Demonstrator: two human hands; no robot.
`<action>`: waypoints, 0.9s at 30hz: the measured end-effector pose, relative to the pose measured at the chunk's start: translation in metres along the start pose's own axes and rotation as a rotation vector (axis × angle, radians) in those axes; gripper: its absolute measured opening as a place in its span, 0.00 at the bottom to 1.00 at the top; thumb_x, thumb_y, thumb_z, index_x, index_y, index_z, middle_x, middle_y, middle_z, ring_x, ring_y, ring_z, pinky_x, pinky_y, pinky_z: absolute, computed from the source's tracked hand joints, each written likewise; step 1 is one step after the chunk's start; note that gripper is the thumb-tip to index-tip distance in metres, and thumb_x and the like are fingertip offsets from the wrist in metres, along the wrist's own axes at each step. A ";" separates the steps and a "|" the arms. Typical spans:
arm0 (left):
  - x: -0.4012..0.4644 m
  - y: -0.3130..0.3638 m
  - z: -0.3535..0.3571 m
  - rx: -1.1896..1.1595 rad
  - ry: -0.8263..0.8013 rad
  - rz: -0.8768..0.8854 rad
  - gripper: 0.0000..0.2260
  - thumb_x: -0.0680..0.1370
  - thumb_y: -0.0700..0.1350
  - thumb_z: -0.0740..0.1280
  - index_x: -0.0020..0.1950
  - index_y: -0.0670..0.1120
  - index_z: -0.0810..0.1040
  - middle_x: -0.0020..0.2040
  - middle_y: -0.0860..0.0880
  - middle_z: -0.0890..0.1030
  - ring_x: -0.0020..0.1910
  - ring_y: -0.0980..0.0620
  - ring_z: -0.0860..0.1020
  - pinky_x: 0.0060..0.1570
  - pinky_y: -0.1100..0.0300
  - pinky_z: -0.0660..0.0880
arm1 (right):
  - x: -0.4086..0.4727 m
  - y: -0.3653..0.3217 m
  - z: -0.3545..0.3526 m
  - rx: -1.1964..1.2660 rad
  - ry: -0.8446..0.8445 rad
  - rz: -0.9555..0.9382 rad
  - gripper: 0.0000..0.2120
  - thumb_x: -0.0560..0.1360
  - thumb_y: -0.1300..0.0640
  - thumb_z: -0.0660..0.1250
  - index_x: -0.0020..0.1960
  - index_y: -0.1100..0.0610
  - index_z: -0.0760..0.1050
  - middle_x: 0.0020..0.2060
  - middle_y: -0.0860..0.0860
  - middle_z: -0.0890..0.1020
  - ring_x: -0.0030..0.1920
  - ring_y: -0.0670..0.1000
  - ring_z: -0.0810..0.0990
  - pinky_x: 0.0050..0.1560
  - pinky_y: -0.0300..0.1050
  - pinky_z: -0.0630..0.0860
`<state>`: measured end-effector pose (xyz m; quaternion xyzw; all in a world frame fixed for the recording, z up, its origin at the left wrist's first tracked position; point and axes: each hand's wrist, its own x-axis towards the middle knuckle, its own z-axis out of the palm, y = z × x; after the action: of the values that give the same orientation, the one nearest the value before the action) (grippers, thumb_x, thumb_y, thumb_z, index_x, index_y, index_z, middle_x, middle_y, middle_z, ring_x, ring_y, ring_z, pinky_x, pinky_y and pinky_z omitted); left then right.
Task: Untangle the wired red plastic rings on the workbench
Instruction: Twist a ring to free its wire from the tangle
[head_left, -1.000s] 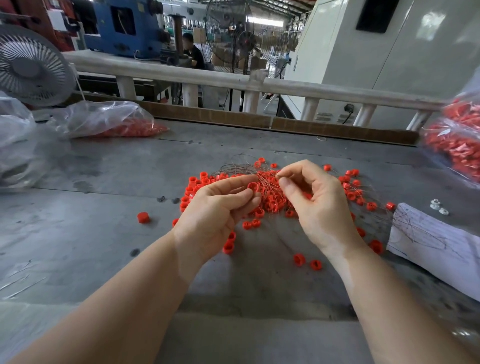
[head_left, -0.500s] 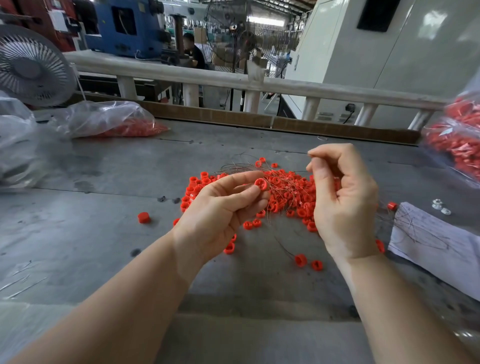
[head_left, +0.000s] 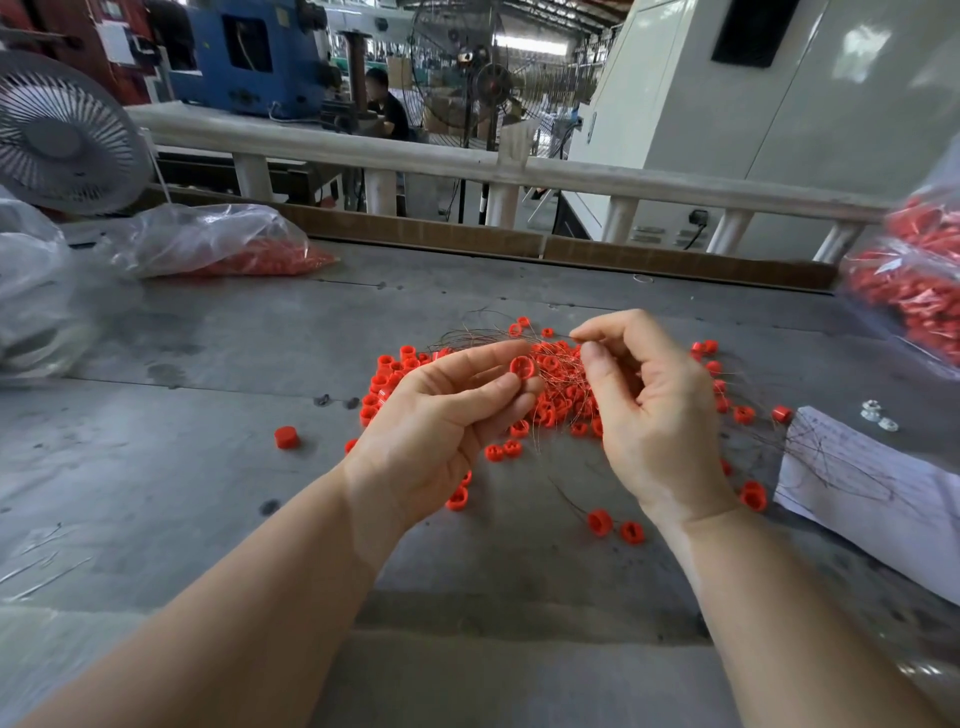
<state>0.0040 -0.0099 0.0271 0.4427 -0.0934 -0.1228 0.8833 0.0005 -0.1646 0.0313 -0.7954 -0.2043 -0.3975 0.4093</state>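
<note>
L hand (head_left: 441, 415) pinches one red ring (head_left: 521, 367) betw thumb + fingers, just above the tangled pile (head_left: 563, 389) on the worktop (head_left: 208, 467). R hand (head_left: 649, 410), fingers curled, pinches a thin wire (head_left: 550, 340) at the pile's far edge, just right of the ring. Wire seems to run left-right over the pile, so pull likely goes rightward; R hand nearer.

The right hand (head_left: 654, 410), which a second ago pinched into the tangle of red rings (head_left: 561, 387) just beside the left hand (head_left: 441, 415), then rose and drew away toward the right of the frame, has come back left and lower, its thumb and forefinger pinching a thin wire (head_left: 540, 338) above the pile. The left hand's held ring (head_left: 521, 367) has lifted slightly out of the tangle.
</note>
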 end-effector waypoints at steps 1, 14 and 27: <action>0.000 0.000 0.000 -0.004 0.002 0.001 0.11 0.64 0.35 0.66 0.40 0.44 0.86 0.36 0.45 0.83 0.38 0.54 0.83 0.39 0.67 0.79 | 0.000 0.000 0.000 0.004 -0.006 0.006 0.05 0.76 0.63 0.62 0.47 0.59 0.77 0.37 0.42 0.77 0.38 0.45 0.76 0.40 0.38 0.73; -0.002 0.000 0.001 0.046 0.022 0.045 0.10 0.64 0.36 0.68 0.40 0.45 0.86 0.37 0.47 0.84 0.38 0.55 0.83 0.37 0.68 0.78 | -0.001 -0.006 0.001 0.118 -0.069 0.094 0.05 0.75 0.62 0.63 0.45 0.55 0.77 0.31 0.45 0.77 0.33 0.47 0.75 0.34 0.36 0.72; -0.002 0.001 0.001 -0.053 0.022 0.015 0.10 0.65 0.35 0.67 0.39 0.45 0.86 0.39 0.46 0.84 0.39 0.54 0.84 0.38 0.67 0.79 | 0.000 -0.011 0.000 0.291 -0.169 0.246 0.09 0.74 0.68 0.66 0.41 0.56 0.77 0.27 0.42 0.77 0.30 0.39 0.74 0.35 0.29 0.68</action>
<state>0.0022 -0.0094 0.0285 0.4200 -0.0839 -0.1136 0.8965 -0.0065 -0.1586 0.0371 -0.7773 -0.1943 -0.2427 0.5470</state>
